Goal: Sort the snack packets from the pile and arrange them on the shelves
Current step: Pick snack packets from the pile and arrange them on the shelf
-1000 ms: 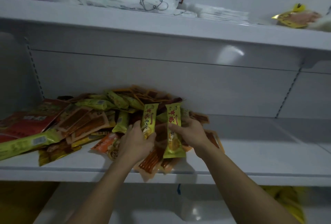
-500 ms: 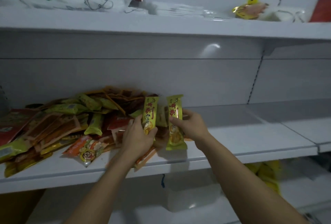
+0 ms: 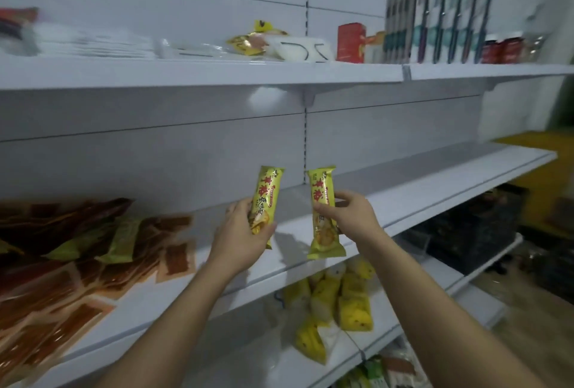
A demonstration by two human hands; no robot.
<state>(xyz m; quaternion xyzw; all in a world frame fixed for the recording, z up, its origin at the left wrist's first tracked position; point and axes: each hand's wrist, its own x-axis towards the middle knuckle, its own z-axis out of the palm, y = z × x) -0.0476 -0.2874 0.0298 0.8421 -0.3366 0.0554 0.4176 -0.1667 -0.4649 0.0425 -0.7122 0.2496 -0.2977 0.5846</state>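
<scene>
My left hand (image 3: 241, 233) grips a long yellow snack packet (image 3: 269, 192) with red writing, held upright above the middle shelf (image 3: 403, 198). My right hand (image 3: 348, 213) holds a second, matching yellow packet (image 3: 323, 189), also upright, a short gap to the right of the first. The pile of snack packets (image 3: 77, 257), mostly brown and orange with a few green ones, lies on the same shelf at the left, apart from both hands.
The top shelf (image 3: 217, 72) carries white bags, a yellow bag (image 3: 248, 41), a red box (image 3: 350, 43), carded toothbrushes (image 3: 447, 15) and small jars. Yellow packets (image 3: 335, 300) lie on the lower shelf below my hands. A dark crate (image 3: 472, 232) stands at the right.
Both hands have lifted their yellow packets away from the pile and carried them rightward along the shelf. The view has swung right, so the pile now sits at the far left.
</scene>
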